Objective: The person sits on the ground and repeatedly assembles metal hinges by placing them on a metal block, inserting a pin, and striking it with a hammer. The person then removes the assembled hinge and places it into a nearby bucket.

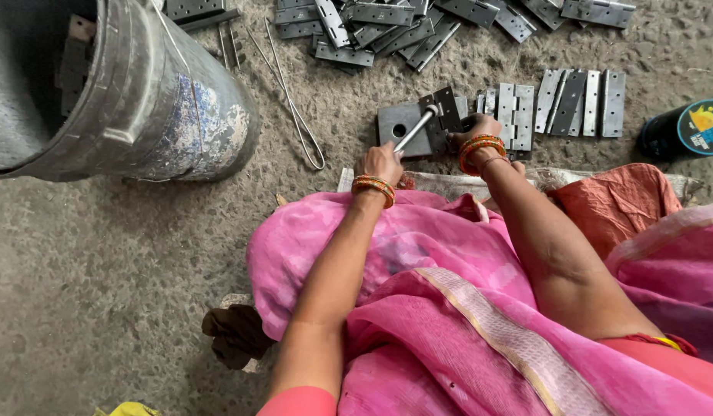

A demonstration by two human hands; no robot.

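Two bare forearms reach forward from a lap draped in pink cloth [449,308], both wrists ringed with orange bangles [373,187], and meet over a small work spot on the rough concrete floor [102,254]. The left hand [382,162] lies at the end of an almost straight arm, knuckles up, its grip clamped round the near end of a slim metal rod [415,129] that slants up and to the right away from the hand. The rod's far tip rests on a dark hinge [443,115] that lies on a flat square metal block [399,127] with a round hole in it. The right hand [480,127] comes in from the other side with the elbow bent and the wrist turned inward; its fingers press down on the right edge of that hinge, closed against it, though how far they wrap around it cannot be made out. The hinge and block sit on the floor just beyond the edge of the cloth, between the two hands. Just right of the right hand, a short row of grey hinges [580,100] lies flat, side by side, and a looser heap of hinges [387,27] is strewn along the top of the view. A bent loop of wire [295,115] lies left of the block, and beyond it a large worn metal bucket [141,92] lies tipped on its side. A dark round tin [687,131] lies at the right edge.
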